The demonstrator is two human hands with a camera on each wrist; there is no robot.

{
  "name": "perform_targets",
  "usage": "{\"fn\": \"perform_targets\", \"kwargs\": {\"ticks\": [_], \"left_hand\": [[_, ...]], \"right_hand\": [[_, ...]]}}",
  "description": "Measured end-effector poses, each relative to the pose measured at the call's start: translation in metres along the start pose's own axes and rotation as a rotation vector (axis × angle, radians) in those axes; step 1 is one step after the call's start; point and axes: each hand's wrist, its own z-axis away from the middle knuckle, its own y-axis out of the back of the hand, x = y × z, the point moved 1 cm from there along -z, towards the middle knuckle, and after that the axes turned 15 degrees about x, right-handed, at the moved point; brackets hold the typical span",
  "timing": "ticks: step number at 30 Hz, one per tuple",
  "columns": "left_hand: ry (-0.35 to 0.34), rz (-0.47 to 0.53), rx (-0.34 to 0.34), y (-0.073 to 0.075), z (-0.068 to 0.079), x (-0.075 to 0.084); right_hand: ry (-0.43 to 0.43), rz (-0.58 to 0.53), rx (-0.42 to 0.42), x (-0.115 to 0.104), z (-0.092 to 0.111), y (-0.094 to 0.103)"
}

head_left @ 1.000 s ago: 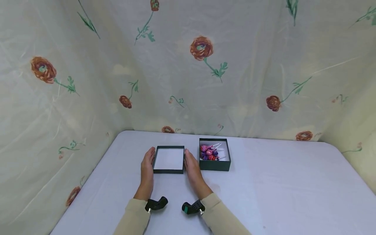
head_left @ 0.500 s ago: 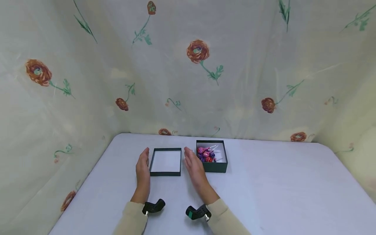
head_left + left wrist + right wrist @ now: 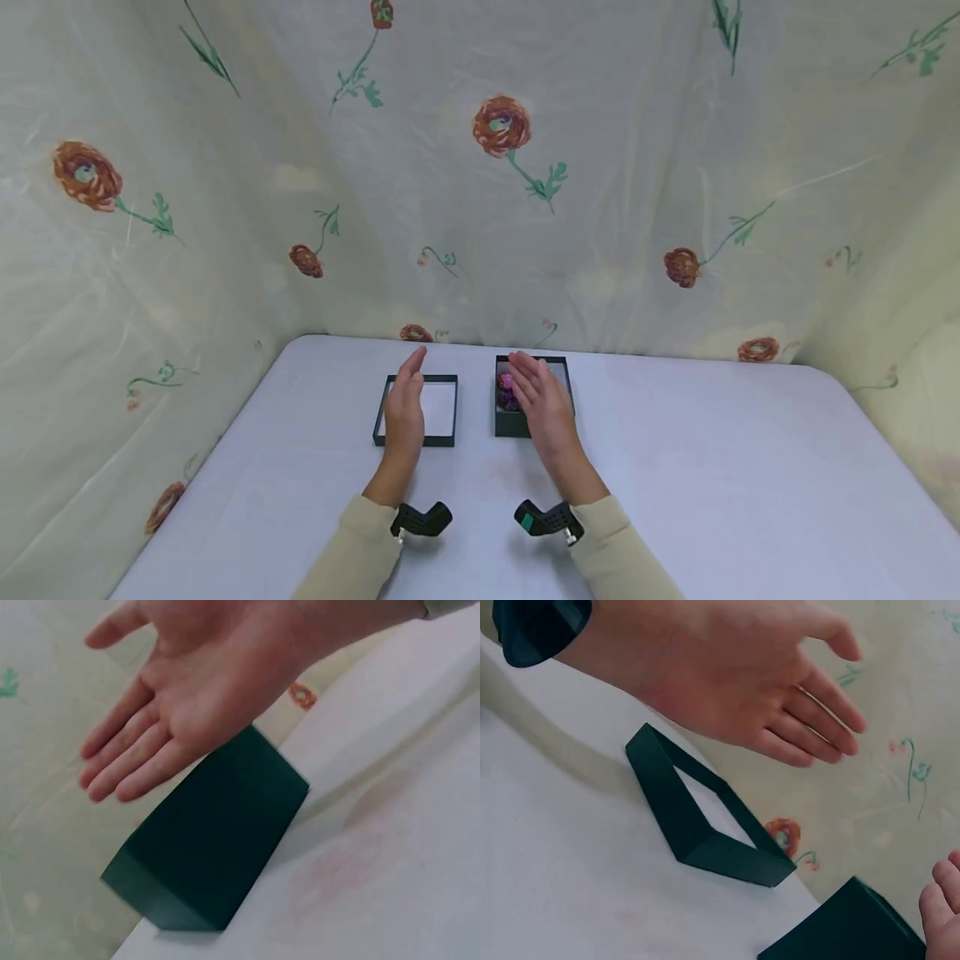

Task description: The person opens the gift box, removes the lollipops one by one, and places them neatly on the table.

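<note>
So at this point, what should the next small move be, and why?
I'd probably slide the left hand rightward until the two hands flank the deep green box. In the head view the right hand overlaps that box's right part, while the left overlaps the shallow green box instead; both hands look open, palms turned inward, and neither holds anything.

Near left fingers (image 3: 414, 362), shallow box (image 3: 439, 410): dark green, white inside. Near right fingers (image 3: 522, 368), lollipops (image 3: 506, 382): pink, purple. Beyond, backdrop (image 3: 600, 217): cream, rust flowers.
</note>
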Motion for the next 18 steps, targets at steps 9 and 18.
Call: {"fn": "perform_targets", "kwargs": {"ticks": [9,18], "left_hand": [[0.136,0.034,-0.04,-0.05,0.018,0.001],[0.308,-0.064,-0.11,-0.081,0.041,-0.019]], "right_hand": [[-0.071,-0.056,0.045,0.001,-0.003,0.011],[-0.139,-0.152,0.089,0.002,-0.005,0.016]]}}
